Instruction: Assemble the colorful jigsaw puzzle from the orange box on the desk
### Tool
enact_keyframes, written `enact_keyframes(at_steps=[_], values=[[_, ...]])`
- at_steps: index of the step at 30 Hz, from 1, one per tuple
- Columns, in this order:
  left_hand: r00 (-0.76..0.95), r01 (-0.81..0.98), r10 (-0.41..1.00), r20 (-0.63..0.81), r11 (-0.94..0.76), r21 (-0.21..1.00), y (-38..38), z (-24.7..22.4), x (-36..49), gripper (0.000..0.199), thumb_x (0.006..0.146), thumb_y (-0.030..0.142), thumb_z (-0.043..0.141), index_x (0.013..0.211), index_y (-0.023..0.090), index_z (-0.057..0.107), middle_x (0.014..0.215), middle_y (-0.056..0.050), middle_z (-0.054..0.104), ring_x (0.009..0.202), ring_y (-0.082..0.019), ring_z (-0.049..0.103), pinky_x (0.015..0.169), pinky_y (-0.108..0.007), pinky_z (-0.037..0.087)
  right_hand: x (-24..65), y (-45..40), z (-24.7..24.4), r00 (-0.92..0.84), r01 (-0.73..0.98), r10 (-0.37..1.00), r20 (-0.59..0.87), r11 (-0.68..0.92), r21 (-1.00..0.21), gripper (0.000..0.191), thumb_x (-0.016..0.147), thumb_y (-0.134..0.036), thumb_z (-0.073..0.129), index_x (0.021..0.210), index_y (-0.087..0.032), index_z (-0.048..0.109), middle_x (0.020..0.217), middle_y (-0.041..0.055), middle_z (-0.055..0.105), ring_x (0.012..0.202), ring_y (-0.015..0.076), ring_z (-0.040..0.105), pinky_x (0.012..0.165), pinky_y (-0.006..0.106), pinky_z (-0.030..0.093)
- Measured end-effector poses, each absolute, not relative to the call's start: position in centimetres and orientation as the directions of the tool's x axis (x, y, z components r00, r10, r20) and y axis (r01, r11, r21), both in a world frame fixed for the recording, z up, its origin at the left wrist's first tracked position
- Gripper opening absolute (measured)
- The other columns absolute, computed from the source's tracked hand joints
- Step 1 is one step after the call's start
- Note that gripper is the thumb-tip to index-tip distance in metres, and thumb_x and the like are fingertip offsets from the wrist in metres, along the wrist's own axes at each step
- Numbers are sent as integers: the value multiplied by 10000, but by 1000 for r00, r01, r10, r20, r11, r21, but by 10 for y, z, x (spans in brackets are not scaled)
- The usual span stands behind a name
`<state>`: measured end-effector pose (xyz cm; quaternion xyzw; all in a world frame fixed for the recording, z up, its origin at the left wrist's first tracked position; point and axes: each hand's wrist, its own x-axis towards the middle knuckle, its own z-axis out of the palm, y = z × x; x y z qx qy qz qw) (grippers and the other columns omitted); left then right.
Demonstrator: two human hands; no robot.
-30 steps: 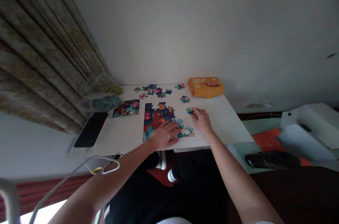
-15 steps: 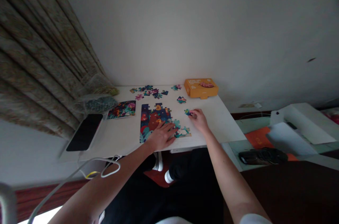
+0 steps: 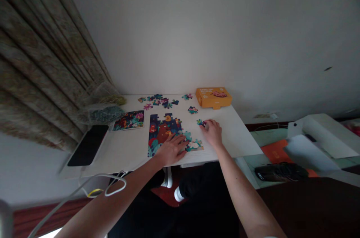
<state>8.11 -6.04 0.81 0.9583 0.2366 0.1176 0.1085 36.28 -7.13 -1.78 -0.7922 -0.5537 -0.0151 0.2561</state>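
A partly joined jigsaw puzzle (image 3: 161, 129) lies near the front edge of the white table (image 3: 120, 155). My left hand (image 3: 172, 148) rests flat on its lower part, fingers spread, covering some of it. To the right of the puzzle, my right hand (image 3: 211, 131) pinches a small puzzle piece (image 3: 200, 122) with blue and green on it. Behind that hand lies a loose colourful piece (image 3: 192, 110). Several loose pieces (image 3: 164, 101) are scattered at the back of the table, and a small pair (image 3: 187, 96) lies to their right.
An orange puzzle box (image 3: 215, 98) stands at the back right. On the left are a picture card (image 3: 129, 120), a black phone (image 3: 88, 145) and a clear plastic bag (image 3: 105, 108). A white cable (image 3: 67, 195) hangs at the front left. A dark bottle (image 3: 277, 171) lies at the right.
The view has tilted slightly, so the table sits lower. My right hand still pinches the piece, now turned a little. My left hand remains on the puzzle.
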Motion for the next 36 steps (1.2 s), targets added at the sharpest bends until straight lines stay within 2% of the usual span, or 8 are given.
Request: enact_keyframes(at_steps=[3, 6, 9, 12, 17, 26, 33, 36], values=[[862, 420, 474, 178, -866, 271, -60, 9, 80, 434, 1050, 439, 478, 1419, 258, 616, 1484, -100, 604, 1413, -261, 520, 1238, -522, 331, 368, -69, -21, 419, 844, 854, 308, -241, -479, 280, 867, -455, 681, 1028, -226, 690, 1171, 107, 712, 1100, 309, 608, 905, 415, 454], [853, 419, 486, 191, -856, 303, -52, 11, 85, 409, 1041, 448, 504, 1376, 261, 647, 1436, -91, 638, 1358, -258, 566, 1203, -496, 384, 374, -67, -28, 439, 768, 851, 289, -188, -613, 282, 852, -465, 667, 1013, -234, 644, 999, 70, 745, 940, 262, 666, 846, 379, 489], [776, 494, 589, 227, -791, 362, -30, 16, 106, 363, 1023, 380, 542, 1328, 231, 672, 1401, -100, 655, 1316, -260, 594, 1157, -460, 439, 378, -67, -31, 444, 657, 854, 271, -106, -746, 283, 909, -480, 580, 1050, -238, 620, 897, 49, 756, 769, 215, 677, 744, 328, 513], [668, 590, 711, 219, -685, 427, 1, 23, 140, 375, 987, 269, 564, 1350, 217, 645, 1414, -109, 638, 1319, -260, 590, 1140, -438, 459, 380, -66, -31, 422, 620, 864, 276, -53, -783, 340, 946, -482, 533, 1146, -228, 640, 934, 72, 777, 777, 215, 697, 748, 329, 538], [554, 716, 824, 119, -545, 437, 46, 31, 195, 431, 964, 221, 576, 1395, 209, 592, 1421, -125, 621, 1324, -275, 573, 1111, -430, 457, 380, -65, -30, 395, 696, 877, 274, -91, -713, 346, 946, -429, 563, 1194, -228, 695, 939, 80, 788, 810, 236, 723, 819, 372, 567], [567, 759, 820, 77, -557, 337, 70, 29, 226, 328, 998, 233, 553, 1317, 206, 627, 1361, -138, 661, 1274, -294, 587, 1087, -471, 400, 381, -63, -34, 384, 725, 879, 282, -98, -682, 392, 994, -327, 463, 1309, -222, 671, 1166, 106, 759, 1001, 249, 715, 926, 386, 553], [543, 771, 832, 115, -547, 326, 71, 25, 223, 314, 992, 279, 565, 1289, 214, 647, 1274, -127, 703, 1229, -289, 614, 1099, -462, 377, 379, -63, -31, 305, 876, 907, 291, -148, -460, 425, 1021, -218, 407, 1337, -276, 687, 1028, 88, 705, 949, 234, 656, 852, 345, 503], [507, 781, 845, 170, -534, 324, 65, 22, 214, 309, 973, 306, 592, 1261, 217, 661, 1231, -121, 723, 1219, -298, 621, 1145, -486, 333, 375, -64, -28, 278, 909, 918, 284, -156, -386, 421, 1016, -201, 427, 1330, -292, 693, 1055, 98, 691, 964, 244, 633, 832, 355, 477]])
